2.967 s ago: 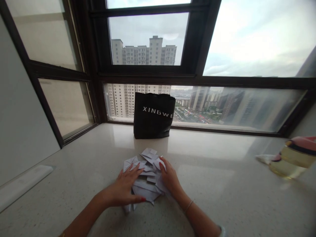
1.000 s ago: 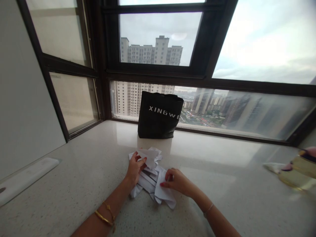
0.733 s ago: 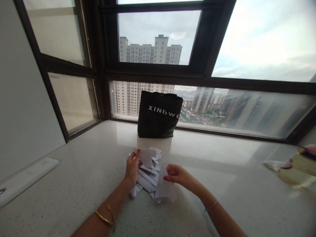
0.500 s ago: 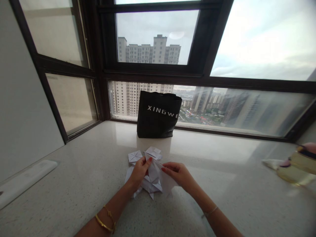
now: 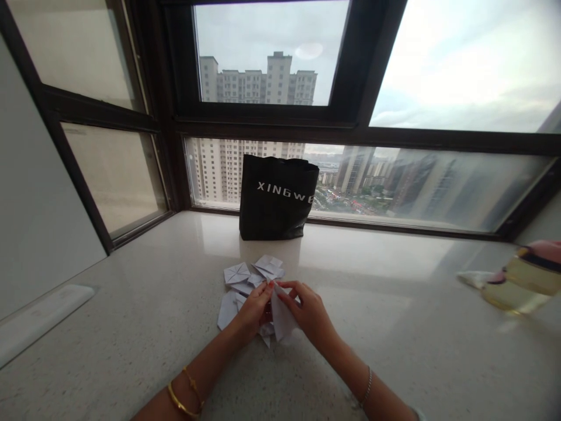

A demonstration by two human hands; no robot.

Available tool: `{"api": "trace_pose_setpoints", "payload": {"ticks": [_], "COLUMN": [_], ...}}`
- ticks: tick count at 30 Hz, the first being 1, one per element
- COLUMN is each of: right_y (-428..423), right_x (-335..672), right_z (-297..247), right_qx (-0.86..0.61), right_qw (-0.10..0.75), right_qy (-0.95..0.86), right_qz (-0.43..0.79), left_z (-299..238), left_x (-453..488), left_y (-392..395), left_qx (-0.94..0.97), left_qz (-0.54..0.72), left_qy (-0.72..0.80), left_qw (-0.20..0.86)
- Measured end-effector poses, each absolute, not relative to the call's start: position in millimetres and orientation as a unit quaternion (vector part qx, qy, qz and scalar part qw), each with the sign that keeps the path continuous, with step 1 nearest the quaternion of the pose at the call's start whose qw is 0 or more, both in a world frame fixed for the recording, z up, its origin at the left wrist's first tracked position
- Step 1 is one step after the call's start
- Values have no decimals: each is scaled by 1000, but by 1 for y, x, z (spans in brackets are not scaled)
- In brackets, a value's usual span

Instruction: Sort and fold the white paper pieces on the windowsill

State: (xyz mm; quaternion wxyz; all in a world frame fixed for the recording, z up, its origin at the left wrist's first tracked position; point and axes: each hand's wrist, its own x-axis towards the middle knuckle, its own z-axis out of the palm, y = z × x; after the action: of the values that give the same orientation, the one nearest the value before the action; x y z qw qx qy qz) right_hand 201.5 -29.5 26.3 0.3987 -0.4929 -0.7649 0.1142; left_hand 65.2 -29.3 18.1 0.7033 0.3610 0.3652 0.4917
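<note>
Between my two hands is a white sheet of paper, folded and hanging down toward me. My left hand pinches its upper left corner between thumb and fingers. Close beside it, my right hand grips the top edge, with thumb and index finger nearly meeting the left fingertips. Under and behind my hands lies a loose pile of folded white papers, several of them creased into squares and points. My hands hide part of the pile.
A black bag with white lettering stands upright behind the papers, near the window. At the far left lies a long white object. A container of yellowish liquid stands at the right edge, on the speckled white counter.
My right hand has moved left and slightly up along the paper, so its fingertips now meet the left hand's. The paper hangs narrower, and the whole view has shifted slightly.
</note>
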Motion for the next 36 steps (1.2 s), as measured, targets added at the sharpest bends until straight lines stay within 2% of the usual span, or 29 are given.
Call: {"api": "trace_pose_setpoints", "payload": {"ticks": [14,24,28,36], "right_y": [-26,-27,-23,-21], "right_x": [200,199,201,200], "right_z": [24,24,19,13], "right_qx": [-510,-550,-514,-464], "right_qw": [422,431,460,438], "right_qy": [-722,-702,-715,-678], "right_qz": [203,141,116,365], "left_z": [17,17,15,22], "left_x": [63,65,64,57], "left_y": [-27,-29,-26,-25], "left_qx": [437,460,462,505], "left_qz": [443,454,507,578], "left_qy": [343,353,366,387], "left_qw": [704,677,629,511]}}
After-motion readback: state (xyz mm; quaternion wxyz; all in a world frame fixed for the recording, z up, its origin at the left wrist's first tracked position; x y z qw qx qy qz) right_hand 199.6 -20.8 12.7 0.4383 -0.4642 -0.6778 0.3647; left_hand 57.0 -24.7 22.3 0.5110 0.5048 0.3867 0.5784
